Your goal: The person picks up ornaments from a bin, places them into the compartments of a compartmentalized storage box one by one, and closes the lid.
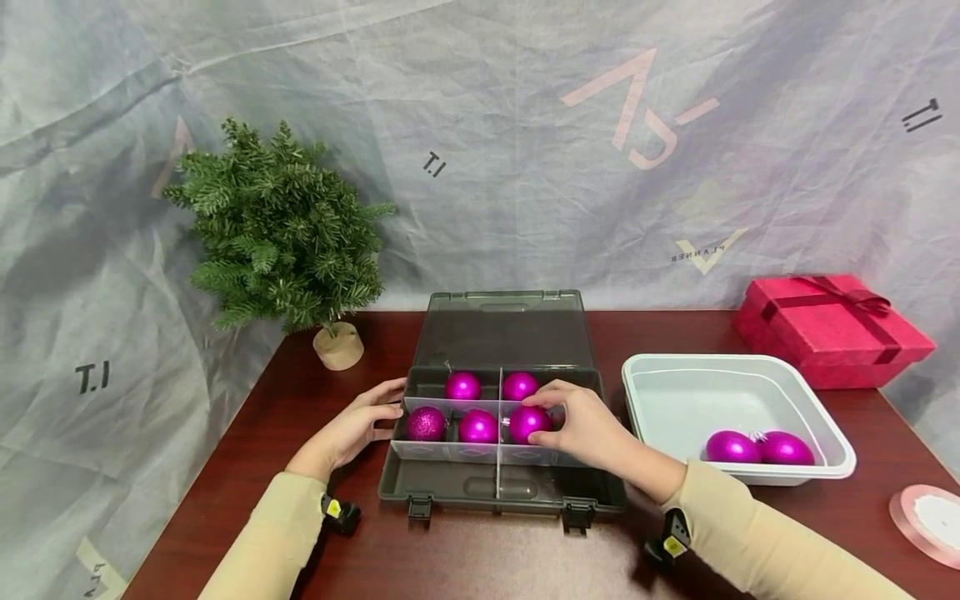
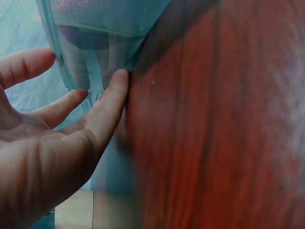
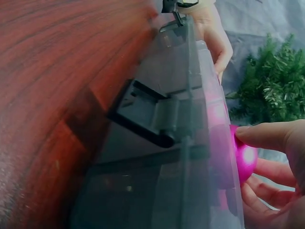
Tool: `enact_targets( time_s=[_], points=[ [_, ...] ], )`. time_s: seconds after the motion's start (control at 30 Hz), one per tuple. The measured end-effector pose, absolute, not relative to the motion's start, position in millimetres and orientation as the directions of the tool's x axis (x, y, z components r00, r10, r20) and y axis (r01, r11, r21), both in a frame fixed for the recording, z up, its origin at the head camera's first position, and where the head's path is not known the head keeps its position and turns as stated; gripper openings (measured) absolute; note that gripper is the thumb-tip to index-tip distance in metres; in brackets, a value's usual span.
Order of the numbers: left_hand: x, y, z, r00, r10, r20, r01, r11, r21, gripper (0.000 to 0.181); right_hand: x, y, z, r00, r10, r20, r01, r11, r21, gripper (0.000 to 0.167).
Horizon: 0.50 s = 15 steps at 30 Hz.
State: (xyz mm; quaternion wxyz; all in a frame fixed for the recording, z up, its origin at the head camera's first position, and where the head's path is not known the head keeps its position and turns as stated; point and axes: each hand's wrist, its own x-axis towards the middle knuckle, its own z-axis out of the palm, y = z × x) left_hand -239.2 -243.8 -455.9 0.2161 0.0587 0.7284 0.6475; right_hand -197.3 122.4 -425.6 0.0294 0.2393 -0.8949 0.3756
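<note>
Magenta ball (image 1: 530, 425) pinched in the right hand's fingers, within the middle-row compartment right of the case's long divider (image 1: 498, 482).
The right hand (image 1: 588, 425) sets thumb and fingers on different sides of it, probably because a smooth sphere needs opposing pressure; the left hand (image 1: 358, 429), fingers extended, touches the left wall of the open case (image 1: 442, 483), presumably to steady it. Partitions seem meant to stop rolling: a glittery ball (image 1: 426, 423) and a plain ball (image 1: 478, 426) share the middle-left compartment, with two back-row balls (image 1: 462, 386) behind. Just right on the tabletop (image 1: 525, 558), a white tub (image 1: 690, 396) likely keeps two more balls (image 1: 732, 447) contained and reachable.
</note>
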Motion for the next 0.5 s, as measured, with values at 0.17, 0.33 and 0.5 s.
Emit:
enact_targets(
  time_s=[0.17,0.33,0.5],
  points=[
    [-238,-245,-456,-0.901,0.359,-0.243,-0.194,0.167,0.967,0.063,-195,122,-428,-0.881,-0.406,0.243,-0.459,0.608,-0.648,0.044],
    [-238,-246,-456,-0.901,0.363,-0.237,-0.188,0.165,0.968,0.063,-194,127,-428,-0.877,-0.411,0.249,-0.462,0.575,-0.675,0.041],
    [-238,-246,-456,-0.899,0.368,-0.235,-0.187,0.163,0.969,0.063,-193,141,-418,-0.864,-0.403,0.303,-0.48,0.475,-0.737,0.028]
  ],
)
